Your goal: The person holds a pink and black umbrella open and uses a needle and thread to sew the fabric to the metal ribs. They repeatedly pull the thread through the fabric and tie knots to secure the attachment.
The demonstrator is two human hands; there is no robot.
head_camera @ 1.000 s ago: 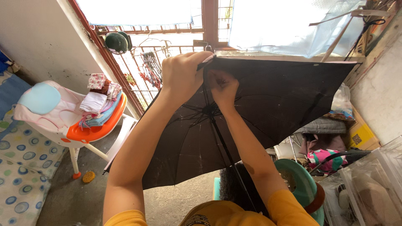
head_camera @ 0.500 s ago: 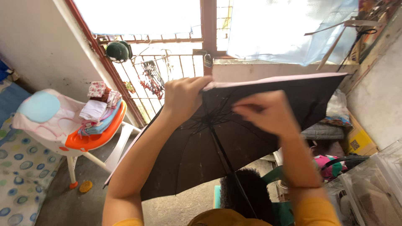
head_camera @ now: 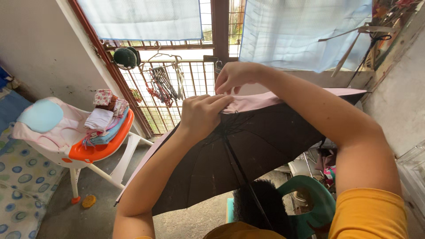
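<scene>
Behind the window grille (head_camera: 186,84), our left hand (head_camera: 201,115) and right hand (head_camera: 234,76) both pinch the opened umbrella (head_camera: 248,150) at its pink edge; nothing fastened yet.

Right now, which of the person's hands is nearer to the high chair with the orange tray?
Left. The left hand grips the umbrella edge on the side towards the high chair; the right hand is farther over, above the umbrella's pink top.

Umbrella (head_camera: 248,146) handle hidden behind dark hair; left hand (head_camera: 201,116) fingertips concealed by canopy edge; green chair (head_camera: 310,203) partly covered.
</scene>
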